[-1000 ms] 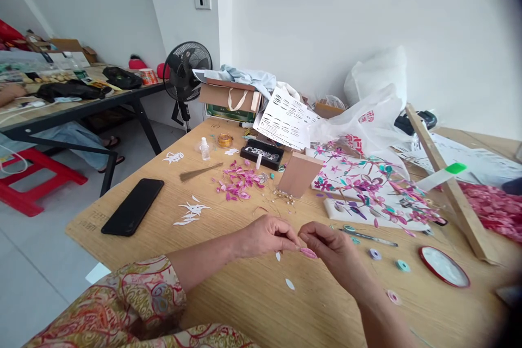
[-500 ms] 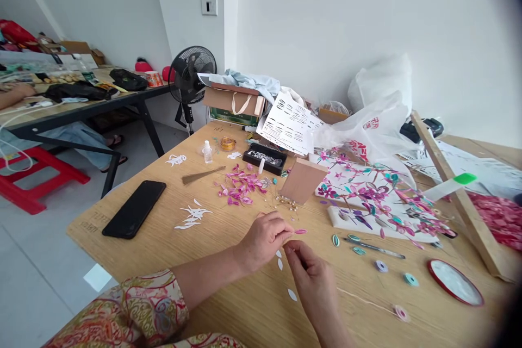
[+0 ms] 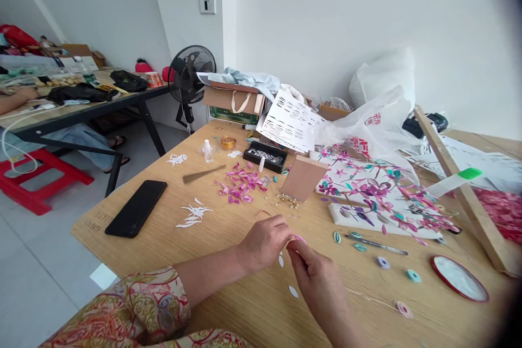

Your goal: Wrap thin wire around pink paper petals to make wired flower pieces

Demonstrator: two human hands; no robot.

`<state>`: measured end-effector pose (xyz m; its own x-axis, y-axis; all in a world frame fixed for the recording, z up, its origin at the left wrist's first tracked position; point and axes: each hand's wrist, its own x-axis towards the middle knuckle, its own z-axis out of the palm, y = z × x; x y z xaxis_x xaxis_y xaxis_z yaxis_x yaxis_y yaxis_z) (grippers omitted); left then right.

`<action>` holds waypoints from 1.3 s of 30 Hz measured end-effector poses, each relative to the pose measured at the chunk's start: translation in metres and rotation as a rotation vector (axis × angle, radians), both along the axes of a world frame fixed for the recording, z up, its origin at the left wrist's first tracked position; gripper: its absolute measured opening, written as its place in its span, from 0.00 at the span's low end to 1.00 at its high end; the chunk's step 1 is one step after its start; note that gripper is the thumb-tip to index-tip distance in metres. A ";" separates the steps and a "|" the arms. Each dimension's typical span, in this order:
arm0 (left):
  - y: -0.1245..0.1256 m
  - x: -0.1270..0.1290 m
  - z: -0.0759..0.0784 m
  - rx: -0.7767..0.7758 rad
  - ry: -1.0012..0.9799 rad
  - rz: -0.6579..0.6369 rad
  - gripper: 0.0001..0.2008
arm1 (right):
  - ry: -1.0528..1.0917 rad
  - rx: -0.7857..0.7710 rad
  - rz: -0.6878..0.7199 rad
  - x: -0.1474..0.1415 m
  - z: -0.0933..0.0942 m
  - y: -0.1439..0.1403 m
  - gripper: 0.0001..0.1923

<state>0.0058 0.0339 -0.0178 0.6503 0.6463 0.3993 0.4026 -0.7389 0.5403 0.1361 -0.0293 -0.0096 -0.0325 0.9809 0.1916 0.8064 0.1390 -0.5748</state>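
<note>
Half a second ago the right hand (image 3: 316, 277) sat below and apart from the pink paper petal (image 3: 300, 238) pinched by the left hand (image 3: 265, 239). Now its fingertips have risen to meet the left's at the petal, which has dropped slightly nearer.

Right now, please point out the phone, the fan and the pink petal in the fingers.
phone (image 3: 136, 208), head view, middle of its black face.
fan (image 3: 191, 74), head view, centre of the round grille.
pink petal (image 3: 300, 238), head view, the tip showing between the fingertips.
</note>
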 end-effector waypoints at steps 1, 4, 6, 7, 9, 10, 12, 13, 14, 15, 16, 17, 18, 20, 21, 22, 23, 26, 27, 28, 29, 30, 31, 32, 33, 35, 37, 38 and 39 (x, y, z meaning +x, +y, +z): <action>0.001 0.000 0.000 0.033 0.046 -0.033 0.13 | -0.004 -0.006 0.024 0.006 0.006 0.003 0.13; 0.002 0.000 0.004 0.026 0.060 -0.152 0.13 | 0.079 -0.031 0.027 0.026 0.022 0.015 0.11; 0.003 0.001 0.010 -0.060 -0.055 -0.169 0.11 | 0.267 -0.085 0.011 0.032 0.024 0.021 0.11; 0.002 0.002 0.012 -0.113 -0.131 -0.138 0.09 | 0.391 -0.120 0.011 0.032 0.021 0.024 0.12; 0.002 0.003 0.016 -0.204 -0.264 -0.043 0.08 | 0.632 -0.184 0.010 0.026 0.012 0.025 0.14; 0.002 0.003 0.017 -0.234 -0.312 0.001 0.07 | 0.721 -0.207 -0.001 0.020 0.005 0.024 0.14; 0.001 0.004 0.016 -0.273 -0.361 0.064 0.07 | 0.813 -0.227 -0.031 0.009 -0.006 0.021 0.15; 0.001 0.005 0.015 -0.284 -0.370 0.086 0.07 | 0.819 -0.217 -0.044 0.003 -0.010 0.019 0.15; 0.002 0.005 0.014 -0.291 -0.374 0.108 0.06 | 0.803 -0.198 -0.055 -0.001 -0.013 0.017 0.15; 0.002 0.006 0.012 -0.296 -0.375 0.129 0.06 | 0.768 -0.175 -0.063 -0.003 -0.015 0.016 0.15; 0.002 0.006 0.011 -0.300 -0.372 0.144 0.06 | 0.722 -0.154 -0.064 -0.005 -0.016 0.014 0.15; 0.001 0.007 0.010 -0.305 -0.368 0.153 0.06 | 0.672 -0.137 -0.060 -0.006 -0.016 0.013 0.14; 0.001 0.008 0.009 -0.310 -0.364 0.160 0.05 | 0.624 -0.124 -0.054 -0.006 -0.016 0.013 0.14; 0.000 0.009 0.009 -0.339 -0.366 0.173 0.06 | 0.549 -0.109 -0.044 -0.004 -0.015 0.013 0.13; -0.001 0.010 0.010 -0.367 -0.376 0.180 0.06 | 0.527 -0.107 -0.043 -0.002 -0.015 0.013 0.13; -0.002 0.011 0.011 -0.408 -0.393 0.185 0.06 | 0.518 -0.107 -0.047 -0.001 -0.015 0.013 0.14; -0.003 0.012 0.012 -0.467 -0.419 0.188 0.05 | 0.525 -0.115 -0.050 0.001 -0.016 0.014 0.14; -0.007 0.016 0.014 -0.761 -0.532 0.180 0.04 | 0.592 -0.160 -0.043 0.005 -0.018 0.015 0.15; -0.009 0.017 0.013 -0.859 -0.571 0.174 0.05 | 0.610 -0.177 -0.037 0.006 -0.019 0.016 0.15; -0.010 0.018 0.013 -0.932 -0.607 0.171 0.06 | 0.614 -0.198 -0.028 0.008 -0.020 0.015 0.15; -0.010 0.019 0.011 -0.970 -0.637 0.172 0.07 | 0.598 -0.220 -0.019 0.011 -0.022 0.015 0.15; -0.010 0.020 0.010 -0.977 -0.659 0.174 0.07 | 0.563 -0.235 -0.013 0.014 -0.024 0.014 0.14; -0.009 0.020 0.009 -0.967 -0.677 0.177 0.07 | 0.515 -0.243 -0.015 0.019 -0.026 0.012 0.13; -0.008 0.020 0.008 -0.955 -0.689 0.185 0.07 | 0.455 -0.241 -0.032 0.024 -0.027 0.009 0.12; -0.006 0.020 0.007 -0.945 -0.698 0.194 0.07 | 0.392 -0.224 -0.067 0.031 -0.027 0.005 0.12; -0.003 0.019 0.006 -0.923 -0.696 0.214 0.06 | 0.262 -0.155 -0.181 0.044 -0.021 -0.005 0.16; 0.000 0.017 0.005 -0.862 -0.679 0.237 0.05 | 0.134 -0.051 -0.316 0.053 -0.007 -0.016 0.19; 0.001 0.017 0.005 -0.819 -0.665 0.242 0.05 | 0.077 0.017 -0.377 0.054 0.001 -0.021 0.19; 0.001 0.016 0.005 -0.774 -0.649 0.241 0.04 | 0.044 0.075 -0.418 0.053 0.009 -0.024 0.18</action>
